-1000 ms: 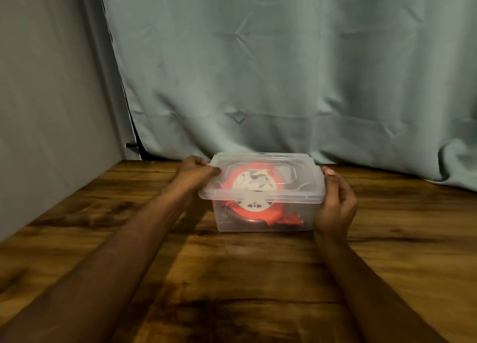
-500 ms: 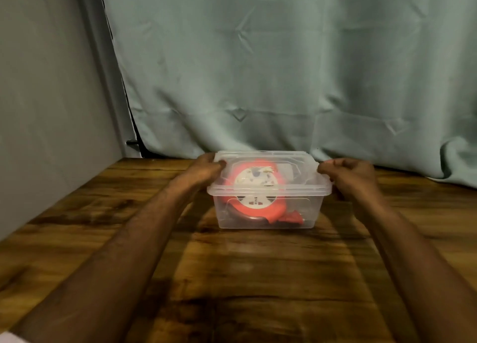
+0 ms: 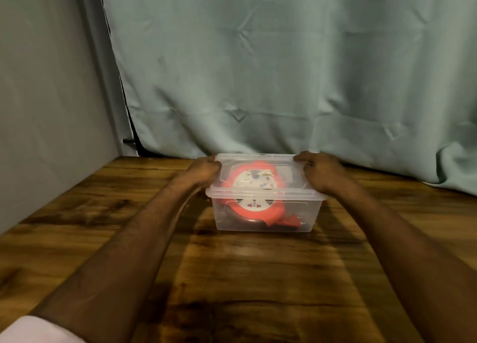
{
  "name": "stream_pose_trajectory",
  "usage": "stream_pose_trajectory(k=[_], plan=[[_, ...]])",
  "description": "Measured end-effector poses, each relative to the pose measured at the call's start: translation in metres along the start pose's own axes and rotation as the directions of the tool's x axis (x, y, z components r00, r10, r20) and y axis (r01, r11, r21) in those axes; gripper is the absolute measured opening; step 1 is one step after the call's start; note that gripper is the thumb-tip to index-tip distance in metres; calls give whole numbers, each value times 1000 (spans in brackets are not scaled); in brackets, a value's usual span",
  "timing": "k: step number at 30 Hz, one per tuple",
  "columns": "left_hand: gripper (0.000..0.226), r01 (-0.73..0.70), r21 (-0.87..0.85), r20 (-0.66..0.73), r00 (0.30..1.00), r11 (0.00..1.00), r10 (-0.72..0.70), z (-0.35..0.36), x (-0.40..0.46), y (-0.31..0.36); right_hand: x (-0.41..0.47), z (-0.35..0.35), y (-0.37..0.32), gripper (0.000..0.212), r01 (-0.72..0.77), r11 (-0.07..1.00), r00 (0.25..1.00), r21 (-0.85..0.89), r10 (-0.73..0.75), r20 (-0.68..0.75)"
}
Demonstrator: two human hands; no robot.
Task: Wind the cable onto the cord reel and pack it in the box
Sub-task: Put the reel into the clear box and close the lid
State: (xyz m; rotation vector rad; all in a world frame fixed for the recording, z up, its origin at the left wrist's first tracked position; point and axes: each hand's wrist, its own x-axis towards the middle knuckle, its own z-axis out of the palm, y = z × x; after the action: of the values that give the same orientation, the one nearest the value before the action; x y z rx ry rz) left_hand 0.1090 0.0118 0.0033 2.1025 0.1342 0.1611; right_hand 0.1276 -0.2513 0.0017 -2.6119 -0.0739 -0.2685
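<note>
Both the left hand (image 3: 206,171) and the right hand (image 3: 318,171) are curling their fingers closed on the lid (image 3: 260,177), pressing it onto the box (image 3: 265,217). Between them, the cord reel (image 3: 254,187) is sitting inside. Uneven pressure is probably risking one unsnapped corner or the box sliding on the counter (image 3: 232,278).

Clear, smooth plastic box (image 3: 265,217) with a matching translucent lid (image 3: 260,173), both faintly glossy; inside, a cord reel (image 3: 254,187) of bright orange-red plastic with a pale matt face. Table (image 3: 245,278) of dark-grained wood with a satin sheen. Backdrop curtain (image 3: 284,71) of matt, creased grey-green cloth.
</note>
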Motion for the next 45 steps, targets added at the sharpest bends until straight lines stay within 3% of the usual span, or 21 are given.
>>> stream_pose_trajectory(k=[2,5,8,12,14,17,20,24,29,34,42,45], plan=[[41,-26,-20,-13,1000,999,26,4,-3,1,-7,9,3,40,-132,948,982,290,164,-89],[44,-26,-24,-25,999,999,26,6,-8,0,-14,10,1,42,-353,763,925,542,372,79],[52,52,-32,-28,998,998,-53,5,-7,-3,-17,11,0,37,-407,651,895,641,425,137],[37,117,-38,14,993,992,-117,4,-8,-5,-16,14,1,42,-335,671,899,661,438,11],[33,150,-81,27,989,985,-148,4,-11,-6,-17,10,1,48,-304,769,894,562,434,-111],[30,187,-114,24,982,976,-186,5,-12,-7,-23,5,-4,48,-319,907,891,275,386,-239],[34,201,-140,3,979,970,-202,6,-7,-12,-28,4,-12,46,-328,943,867,57,324,-378],[45,169,-112,-107,978,979,-181,7,8,-22,-31,3,-19,28,-214,937,887,-277,68,-456],[48,118,63,-305,948,991,-93,6,11,-24,-32,3,-15,31,-214,928,876,-305,44,-480],[35,67,359,-322,945,931,57,3,10,-12,-36,4,-17,32,-216,937,868,-273,57,-494],[16,-30,493,-372,896,869,243,12,7,-10,-41,0,-24,28,-215,912,885,-350,30,-464],[21,-72,518,-397,863,852,314,9,-1,-12,-45,1,-29,23,-146,922,856,-357,-63,-512]])
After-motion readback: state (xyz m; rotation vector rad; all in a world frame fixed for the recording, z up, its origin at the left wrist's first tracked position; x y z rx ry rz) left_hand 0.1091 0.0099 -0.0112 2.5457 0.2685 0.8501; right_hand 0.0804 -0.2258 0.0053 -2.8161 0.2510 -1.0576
